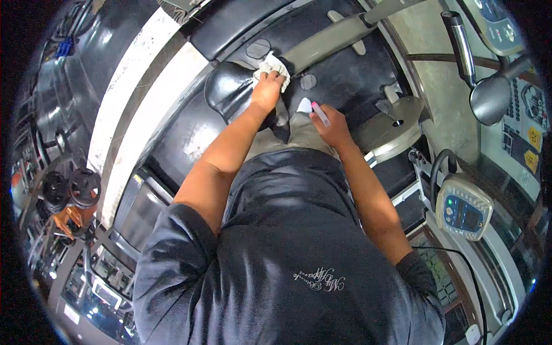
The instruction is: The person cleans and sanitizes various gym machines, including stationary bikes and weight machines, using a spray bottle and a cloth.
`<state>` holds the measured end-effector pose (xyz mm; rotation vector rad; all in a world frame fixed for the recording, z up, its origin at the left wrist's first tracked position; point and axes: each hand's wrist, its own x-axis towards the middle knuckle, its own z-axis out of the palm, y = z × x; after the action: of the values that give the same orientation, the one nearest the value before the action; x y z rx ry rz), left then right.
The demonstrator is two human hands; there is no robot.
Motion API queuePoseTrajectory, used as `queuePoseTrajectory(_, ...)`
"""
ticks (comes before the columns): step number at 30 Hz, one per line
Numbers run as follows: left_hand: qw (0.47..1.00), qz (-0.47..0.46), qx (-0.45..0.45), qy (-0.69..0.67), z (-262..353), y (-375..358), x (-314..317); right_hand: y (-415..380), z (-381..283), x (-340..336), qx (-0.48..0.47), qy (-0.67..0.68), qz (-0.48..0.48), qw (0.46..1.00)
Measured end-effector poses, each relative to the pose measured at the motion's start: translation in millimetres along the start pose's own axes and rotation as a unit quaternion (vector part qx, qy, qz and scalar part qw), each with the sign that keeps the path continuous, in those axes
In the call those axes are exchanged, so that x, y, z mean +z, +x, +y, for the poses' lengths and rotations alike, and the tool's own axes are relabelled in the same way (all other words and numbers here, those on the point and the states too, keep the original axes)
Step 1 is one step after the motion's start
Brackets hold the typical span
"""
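Note:
My left hand (pixel 269 90) presses a crumpled white cloth (pixel 280 62) against the edge of a black padded seat (pixel 227 92), where it meets a beige machine bar (pixel 325 46). Its fingers are bent over the cloth. My right hand (pixel 333 127) is wrapped around a small translucent bottle (pixel 321 117) with a pink top, held near my right thigh. The bottle is apart from the seat. Part of the seat is hidden by my left hand and the cloth.
A round beige machine housing (pixel 388 132) stands to my right. Beyond it are a console with buttons (pixel 464 210), a second console (pixel 499 26) and a metal-and-black handle (pixel 459 43). A white ledge (pixel 135 75) runs along my left, with weight plates (pixel 85 187) farther out.

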<state>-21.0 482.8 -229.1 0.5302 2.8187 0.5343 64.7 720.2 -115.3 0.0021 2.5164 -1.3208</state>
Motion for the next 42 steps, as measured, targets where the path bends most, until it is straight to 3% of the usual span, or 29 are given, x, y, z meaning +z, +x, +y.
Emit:
queuePoseTrajectory(6,0.997,-0.007,-0.068,-0.021,-1,8,-56,22,9,-2,-0.027,0.038,0.008,0.999)
queuePoseTrajectory(12,0.993,0.063,-0.043,-0.089,-14,31,-61,46,8,-8,0.036,0.082,-0.005,0.996)
queuePoseTrajectory(18,0.978,0.087,-0.009,-0.188,-27,58,-75,84,11,1,0.032,0.041,0.022,0.998)
queuePoseTrajectory(22,0.961,0.069,0.065,-0.260,-46,71,-55,112,16,19,0.044,0.014,0.046,0.998)
queuePoseTrajectory(26,0.964,0.027,0.141,-0.222,-74,93,-36,144,48,52,0.065,0.024,0.067,0.995)
queuePoseTrajectory(28,0.960,0.007,0.129,-0.250,-83,105,-35,161,66,68,0.083,0.024,0.085,0.993)
queuePoseTrajectory(29,0.955,-0.018,0.098,-0.280,-86,114,-33,171,69,70,0.140,0.070,0.059,0.986)
queuePoseTrajectory(31,0.935,-0.086,0.026,-0.344,-94,134,-21,191,92,81,0.143,0.078,0.076,0.984)
queuePoseTrajectory(32,0.941,-0.044,0.032,-0.334,-101,141,-10,199,105,87,0.146,0.082,0.082,0.982)
queuePoseTrajectory(34,0.933,-0.078,0.005,-0.351,-113,167,3,219,132,97,0.150,0.066,0.114,0.980)
queuePoseTrajectory(35,0.955,-0.022,0.003,-0.294,-119,177,19,227,144,101,0.156,0.064,0.123,0.978)
queuePoseTrajectory(36,0.948,-0.086,-0.001,-0.307,-131,193,29,235,153,104,0.161,0.063,0.133,0.976)
queuePoseTrajectory(38,0.943,-0.056,0.022,-0.327,-148,212,65,248,170,107,0.179,0.075,0.143,0.970)
queuePoseTrajectory(42,0.952,-0.107,-0.027,-0.287,-156,217,103,261,213,114,0.187,0.052,0.155,0.969)
